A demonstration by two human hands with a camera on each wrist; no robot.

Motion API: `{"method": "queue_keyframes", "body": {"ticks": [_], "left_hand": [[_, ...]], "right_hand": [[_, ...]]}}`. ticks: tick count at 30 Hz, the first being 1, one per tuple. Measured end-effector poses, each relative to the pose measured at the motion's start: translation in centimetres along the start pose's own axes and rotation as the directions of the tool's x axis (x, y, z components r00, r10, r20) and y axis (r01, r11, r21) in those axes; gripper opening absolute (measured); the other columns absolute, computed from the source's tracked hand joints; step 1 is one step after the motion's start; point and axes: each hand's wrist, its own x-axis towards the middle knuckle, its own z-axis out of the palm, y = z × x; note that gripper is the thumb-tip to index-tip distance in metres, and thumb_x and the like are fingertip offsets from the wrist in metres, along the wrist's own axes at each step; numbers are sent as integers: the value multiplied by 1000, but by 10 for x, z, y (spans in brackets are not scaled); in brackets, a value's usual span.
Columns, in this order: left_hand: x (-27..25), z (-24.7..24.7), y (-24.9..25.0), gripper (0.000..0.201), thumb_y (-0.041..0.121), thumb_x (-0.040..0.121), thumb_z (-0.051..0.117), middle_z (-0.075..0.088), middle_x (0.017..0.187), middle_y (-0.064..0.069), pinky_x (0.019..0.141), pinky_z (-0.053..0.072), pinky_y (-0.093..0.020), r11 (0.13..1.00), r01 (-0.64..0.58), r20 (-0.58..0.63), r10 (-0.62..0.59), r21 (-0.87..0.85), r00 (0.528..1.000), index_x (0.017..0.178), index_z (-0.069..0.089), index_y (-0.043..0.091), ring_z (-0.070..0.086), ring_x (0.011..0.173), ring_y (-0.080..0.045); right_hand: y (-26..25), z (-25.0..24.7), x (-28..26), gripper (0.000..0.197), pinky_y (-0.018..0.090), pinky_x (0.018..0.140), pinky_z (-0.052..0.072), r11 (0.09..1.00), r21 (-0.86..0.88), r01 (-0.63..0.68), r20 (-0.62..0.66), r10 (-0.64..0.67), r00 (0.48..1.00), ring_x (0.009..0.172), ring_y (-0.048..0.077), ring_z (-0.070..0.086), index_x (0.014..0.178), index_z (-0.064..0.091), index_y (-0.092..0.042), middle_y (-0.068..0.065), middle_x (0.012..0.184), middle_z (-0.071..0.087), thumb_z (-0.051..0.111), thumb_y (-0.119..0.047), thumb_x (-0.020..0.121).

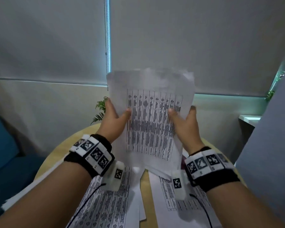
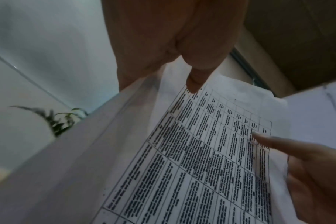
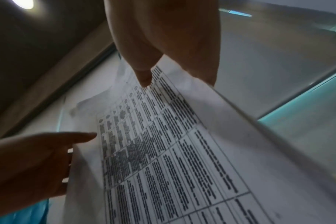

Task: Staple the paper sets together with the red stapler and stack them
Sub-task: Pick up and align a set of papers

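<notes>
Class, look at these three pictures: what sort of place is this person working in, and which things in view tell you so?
Probably an office or meeting room. Grey roller blinds with a bead chain cover the windows, printed table sheets lie on a round wooden table, and a blue sofa stands beside it.

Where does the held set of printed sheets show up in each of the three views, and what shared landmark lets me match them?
Head: paper set centre frame, upright above the table, left hand and right hand gripping its side edges.
Left wrist: fills the lower right, left thumb on its upper edge.
Right wrist: fills the centre and lower right.
Shared landmark: the printed table grid, a thumb pressed at each side.
</notes>
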Motion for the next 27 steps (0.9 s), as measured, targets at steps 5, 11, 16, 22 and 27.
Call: {"method": "queue_keyframes", "body": {"ticks": [5,11,16,22,27], "left_hand": [[-16,2,-37,62,18,94,53,51,127,2,86,47,-27,971,147,221,-188,190,957,143,16,17,55,105,-13],[-6,11,-31,31,19,94,52,56,116,-3,73,48,-25,974,146,58,-158,175,986,120,34,15,58,95,-16],[6,5,-23,14,12,95,49,54,107,-6,73,50,-29,956,115,-4,-118,271,993,106,42,12,54,85,-15],[22,-9,7,17,12,91,46,49,88,5,62,39,-23,815,-197,175,120,545,977,94,41,28,50,80,-18],[8,-9,5,14,15,91,49,51,88,12,103,34,-47,756,-275,253,149,594,956,96,46,28,54,91,-18]], "right_hand": [[30,11,-24,42,24,83,42,984,-150,-95,109,112,988,103,19,58,129,38,-10,1,113,58,57,-26,95],[29,13,-23,28,22,68,41,983,-170,-70,110,89,990,95,20,57,122,39,-7,3,106,57,46,-22,99],[32,4,-14,83,32,101,38,973,-232,10,-39,-20,999,120,18,44,146,17,-14,12,139,37,72,-18,83],[-10,-8,19,105,47,116,1,746,-603,283,120,-266,956,145,25,12,153,4,-23,7,157,17,76,-32,77],[-8,1,14,27,26,87,48,920,-367,141,200,-70,977,89,19,60,108,61,-17,-7,89,65,68,-30,86]]}}
